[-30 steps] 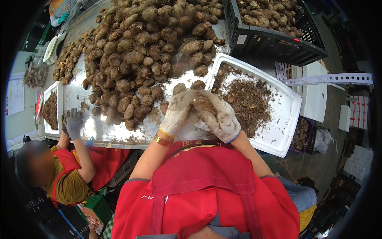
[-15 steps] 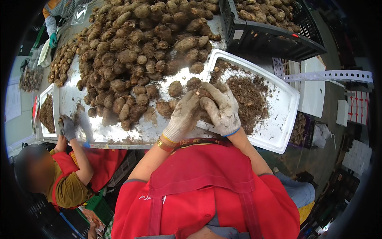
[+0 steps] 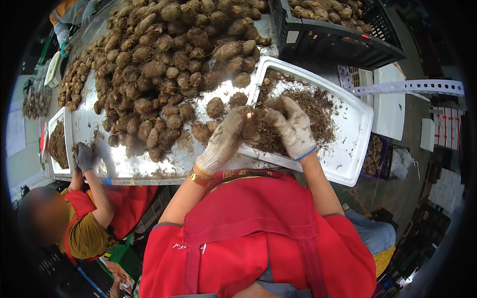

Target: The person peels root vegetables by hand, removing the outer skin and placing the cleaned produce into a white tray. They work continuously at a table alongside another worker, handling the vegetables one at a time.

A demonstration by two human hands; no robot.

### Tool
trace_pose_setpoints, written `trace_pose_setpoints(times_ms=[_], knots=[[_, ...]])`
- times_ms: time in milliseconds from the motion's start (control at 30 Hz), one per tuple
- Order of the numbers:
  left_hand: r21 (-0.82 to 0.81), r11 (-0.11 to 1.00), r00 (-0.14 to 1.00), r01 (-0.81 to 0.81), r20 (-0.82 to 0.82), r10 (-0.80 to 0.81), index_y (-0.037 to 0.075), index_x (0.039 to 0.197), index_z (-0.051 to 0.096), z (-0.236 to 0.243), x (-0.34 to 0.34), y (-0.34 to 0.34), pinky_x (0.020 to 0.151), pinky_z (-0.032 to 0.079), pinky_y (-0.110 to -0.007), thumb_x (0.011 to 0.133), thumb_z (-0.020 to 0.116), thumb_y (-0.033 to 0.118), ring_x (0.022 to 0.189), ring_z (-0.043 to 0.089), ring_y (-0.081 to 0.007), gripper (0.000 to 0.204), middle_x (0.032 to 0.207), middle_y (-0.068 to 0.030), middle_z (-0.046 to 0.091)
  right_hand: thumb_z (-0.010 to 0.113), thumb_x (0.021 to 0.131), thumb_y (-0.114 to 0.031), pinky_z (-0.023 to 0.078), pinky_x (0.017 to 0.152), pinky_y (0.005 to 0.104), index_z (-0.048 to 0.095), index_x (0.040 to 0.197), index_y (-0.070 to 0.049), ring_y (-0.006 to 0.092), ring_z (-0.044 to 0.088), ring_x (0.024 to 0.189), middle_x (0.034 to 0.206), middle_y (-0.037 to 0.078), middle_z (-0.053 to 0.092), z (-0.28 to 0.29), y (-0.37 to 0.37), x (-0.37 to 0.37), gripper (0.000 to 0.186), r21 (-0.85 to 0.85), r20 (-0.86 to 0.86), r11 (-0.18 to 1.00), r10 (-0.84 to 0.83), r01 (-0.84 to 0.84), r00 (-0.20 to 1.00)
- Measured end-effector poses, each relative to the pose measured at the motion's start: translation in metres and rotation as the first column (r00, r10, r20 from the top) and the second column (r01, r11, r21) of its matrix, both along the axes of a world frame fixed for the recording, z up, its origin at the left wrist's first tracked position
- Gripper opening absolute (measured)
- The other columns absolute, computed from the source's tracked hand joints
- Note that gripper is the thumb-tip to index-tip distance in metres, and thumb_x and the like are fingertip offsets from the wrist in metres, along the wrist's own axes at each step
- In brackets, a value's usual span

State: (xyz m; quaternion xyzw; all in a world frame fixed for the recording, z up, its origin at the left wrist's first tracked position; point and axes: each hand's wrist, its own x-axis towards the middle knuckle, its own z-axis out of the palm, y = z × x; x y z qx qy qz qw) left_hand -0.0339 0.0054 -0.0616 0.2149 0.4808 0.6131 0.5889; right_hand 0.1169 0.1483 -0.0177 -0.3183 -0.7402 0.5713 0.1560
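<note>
My left hand [image 3: 223, 139], in a soiled pale knit glove, grips a hairy brown taro [image 3: 251, 127] with a small pale pinkish spot at its top, over the left rim of a white tray [image 3: 358, 142] of root trimmings and dirt. Just right of the taro, my right hand [image 3: 293, 129], gloved alike, is over the trimmings with thumb and forefinger apart and curved. A large heap of taros [image 3: 154, 69] lies on the metal table [image 3: 88, 119], with a few loose ones [image 3: 214, 107] beside my left hand.
A black crate of tubers [image 3: 333, 47] stands at back right. A perforated white rail [image 3: 412, 87] extends rightward. At lower left, a co-worker in a red apron [image 3: 124, 203] works with gloved hands [image 3: 83, 156] beside another white tray [image 3: 67, 141]. Another person's sleeve [image 3: 62, 32] shows at upper left.
My hands have separated: the right has moved rightward from the taro over the trimmings, while the left still holds it. The camera view has shifted slightly.
</note>
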Motion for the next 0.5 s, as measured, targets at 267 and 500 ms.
trace_pose_setpoints(times_ms=[267,500], knots=[[-0.008,0.958,0.744,-0.288,-0.632,0.219,0.000,0.119,0.047,-0.024,0.023,0.009,0.069,0.054,-0.036,0.099,0.045,0.022,0.088,0.066,-0.0262,0.030,0.099,-0.0199,0.064,0.042,0.097,-0.037,0.054,0.073,0.0416,0.056,0.117,-0.009,0.0326,0.066,0.083,0.094,0.014,0.068,-0.011,-0.016,-0.043,0.036,0.438,0.200,0.880,0.104,-0.184,0.974],[-0.298,0.912,0.428,-0.281,-0.890,-0.159,0.000,0.116,0.051,0.033,0.010,0.011,0.064,0.051,-0.035,0.100,0.042,0.023,0.082,0.065,-0.0230,0.030,0.098,-0.0189,0.064,0.046,0.087,-0.009,0.052,0.078,0.0421,0.055,0.118,0.003,0.0349,0.063,0.090,0.109,0.020,0.062,-0.036,-0.018,-0.050,0.035,0.511,0.239,0.802,0.212,-0.308,0.948]])
